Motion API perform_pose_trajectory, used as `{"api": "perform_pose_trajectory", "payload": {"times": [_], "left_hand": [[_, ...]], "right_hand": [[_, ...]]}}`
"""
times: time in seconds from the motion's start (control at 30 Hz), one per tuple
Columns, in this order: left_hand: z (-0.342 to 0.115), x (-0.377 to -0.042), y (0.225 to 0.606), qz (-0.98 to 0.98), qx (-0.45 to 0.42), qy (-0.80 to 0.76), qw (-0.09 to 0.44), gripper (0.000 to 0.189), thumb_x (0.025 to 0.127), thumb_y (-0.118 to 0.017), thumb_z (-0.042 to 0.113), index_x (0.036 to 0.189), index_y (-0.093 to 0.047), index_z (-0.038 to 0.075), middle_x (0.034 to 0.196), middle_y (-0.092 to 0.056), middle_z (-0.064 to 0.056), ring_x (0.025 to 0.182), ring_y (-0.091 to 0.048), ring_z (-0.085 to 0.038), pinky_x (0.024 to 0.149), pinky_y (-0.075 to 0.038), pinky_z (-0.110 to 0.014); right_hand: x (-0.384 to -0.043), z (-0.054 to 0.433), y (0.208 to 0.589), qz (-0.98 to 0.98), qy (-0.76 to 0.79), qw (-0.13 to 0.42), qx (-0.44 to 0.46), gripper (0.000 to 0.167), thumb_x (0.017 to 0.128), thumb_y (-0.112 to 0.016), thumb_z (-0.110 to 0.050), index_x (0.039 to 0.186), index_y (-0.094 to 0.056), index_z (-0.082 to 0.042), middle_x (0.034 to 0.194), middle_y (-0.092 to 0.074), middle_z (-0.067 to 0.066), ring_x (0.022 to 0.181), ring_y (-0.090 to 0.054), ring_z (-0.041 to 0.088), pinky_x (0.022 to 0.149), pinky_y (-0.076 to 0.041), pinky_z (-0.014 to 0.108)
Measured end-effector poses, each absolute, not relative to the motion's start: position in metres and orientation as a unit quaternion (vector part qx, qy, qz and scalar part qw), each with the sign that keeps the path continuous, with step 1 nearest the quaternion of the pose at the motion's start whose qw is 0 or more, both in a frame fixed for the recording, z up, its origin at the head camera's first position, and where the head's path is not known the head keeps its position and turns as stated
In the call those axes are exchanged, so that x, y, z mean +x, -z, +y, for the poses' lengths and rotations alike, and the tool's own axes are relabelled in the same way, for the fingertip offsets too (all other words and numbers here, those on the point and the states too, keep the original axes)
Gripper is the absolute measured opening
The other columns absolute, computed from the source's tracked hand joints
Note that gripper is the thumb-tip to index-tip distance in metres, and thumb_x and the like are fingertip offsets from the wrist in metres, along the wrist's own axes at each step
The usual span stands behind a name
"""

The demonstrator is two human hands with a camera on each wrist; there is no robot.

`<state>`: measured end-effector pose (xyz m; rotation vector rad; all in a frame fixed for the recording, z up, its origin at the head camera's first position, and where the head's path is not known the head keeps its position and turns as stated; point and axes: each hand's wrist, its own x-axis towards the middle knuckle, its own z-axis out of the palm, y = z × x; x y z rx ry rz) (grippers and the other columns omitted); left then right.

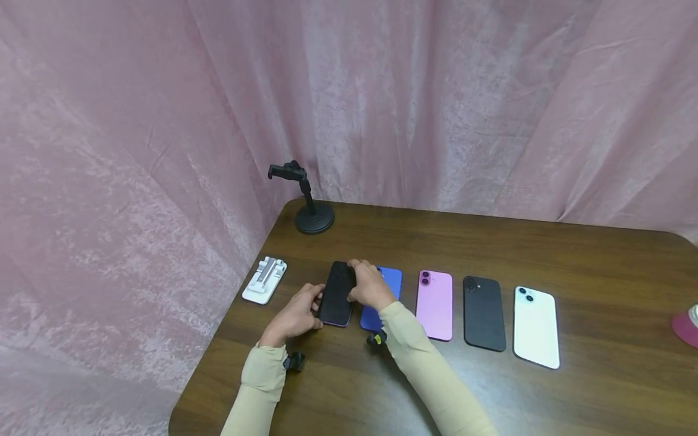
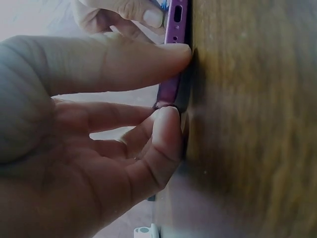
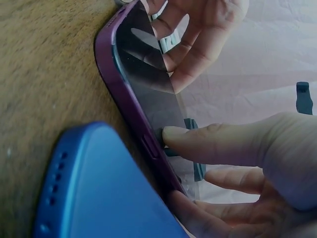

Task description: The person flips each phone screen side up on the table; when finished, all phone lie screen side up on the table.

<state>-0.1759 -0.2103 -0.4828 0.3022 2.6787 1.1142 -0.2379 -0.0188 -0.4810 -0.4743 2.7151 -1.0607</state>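
A smartphone with a purple frame [image 1: 337, 295] lies on the table between my hands, its black screen facing up. My left hand [image 1: 297, 312] holds its lower left corner, thumb on the bottom edge beside the charging port and fingers curled at the side. With the thumb over the screen and fingers at the long right edge, my right hand [image 1: 372, 287] grips the same phone. Right beside it is a blue phone [image 3: 114, 193], back up, partly covered by my right hand in the head view.
Further right lie a pink phone [image 1: 434, 306], a black phone [image 1: 484, 313] and a white phone [image 1: 536, 327], backs up. A white folding stand [image 1: 265, 280] lies at the left edge. Behind it rises a black phone holder [image 1: 313, 217]. A pink object [image 1: 684, 330] sits far right.
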Motion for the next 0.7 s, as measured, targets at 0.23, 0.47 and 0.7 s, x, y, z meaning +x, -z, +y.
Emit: {"api": "perform_pose_trajectory", "payload": {"times": [0.23,0.47,0.7], "left_hand": [[-0.2098,-0.1766,0.4832,0.916,0.098,-0.368,0.122,0.079,0.070,-0.078,-0.016,0.142,-0.045,-0.014,0.111,-0.051,-0.011,0.090,-0.049,-0.020,0.083,-0.044,-0.036],[-0.2084,-0.1767,0.4847,0.919,0.095,-0.361,0.125,0.080,0.070,-0.077,-0.017,0.143,-0.044,-0.014,0.111,-0.050,-0.011,0.090,-0.048,-0.021,0.083,-0.043,-0.037],[-0.2104,-0.1792,0.4875,0.916,0.082,-0.371,0.125,0.079,0.070,-0.079,-0.015,0.142,-0.048,-0.010,0.112,-0.052,-0.011,0.091,-0.051,-0.021,0.082,-0.045,-0.037]], "right_hand": [[-0.2366,-0.0180,0.4810,0.913,0.366,0.096,-0.153,0.076,0.071,-0.088,0.001,0.139,-0.056,0.000,0.139,-0.054,0.024,0.120,-0.056,0.039,0.099,-0.047,0.050],[-0.2363,-0.0170,0.4812,0.912,0.369,0.101,-0.149,0.074,0.073,-0.087,0.000,0.140,-0.056,0.000,0.143,-0.051,0.025,0.123,-0.054,0.041,0.100,-0.046,0.051],[-0.2377,-0.0165,0.4810,0.913,0.364,0.104,-0.152,0.073,0.073,-0.088,-0.002,0.139,-0.056,-0.001,0.143,-0.051,0.023,0.123,-0.054,0.040,0.100,-0.047,0.051]]}}
